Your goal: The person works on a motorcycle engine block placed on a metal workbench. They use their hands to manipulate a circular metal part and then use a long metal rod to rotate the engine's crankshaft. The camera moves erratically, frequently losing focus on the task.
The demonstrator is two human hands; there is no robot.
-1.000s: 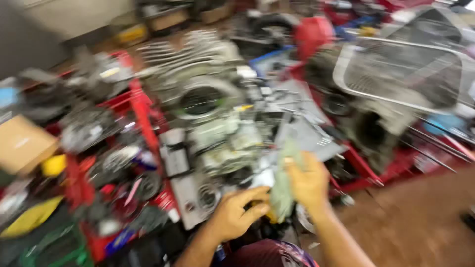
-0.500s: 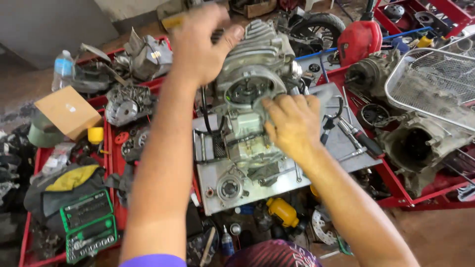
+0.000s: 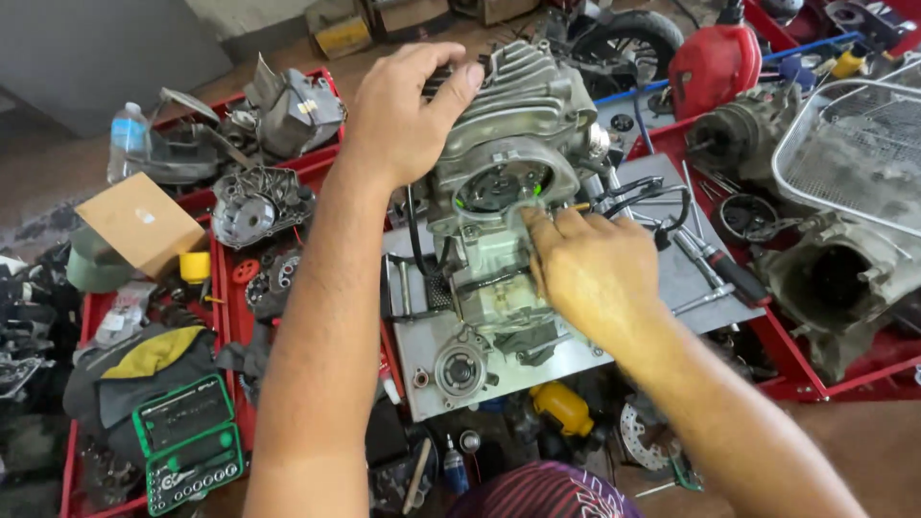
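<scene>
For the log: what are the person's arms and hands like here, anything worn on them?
Both forearms are bare right down to the bottom edge of the picture, with no sleeves showing. The left hand and right hand wear no gloves. No watch, ring or wristband can be seen. The forearms are lightly haired, and the fingers are bare.

The finned metal engine cylinder [image 3: 523, 105] is dull silver-grey, with a thin green ring showing at its round opening. The flat metal plate [image 3: 672, 278] beneath is pale grey. The shallow trays [image 3: 225, 288] are red. At the left edge lie a green socket case [image 3: 187, 456], a tan cardboard box [image 3: 139, 223] and a yellow cloth [image 3: 153, 350]. A red fuel tank [image 3: 715, 67] sits at the top right.
</scene>
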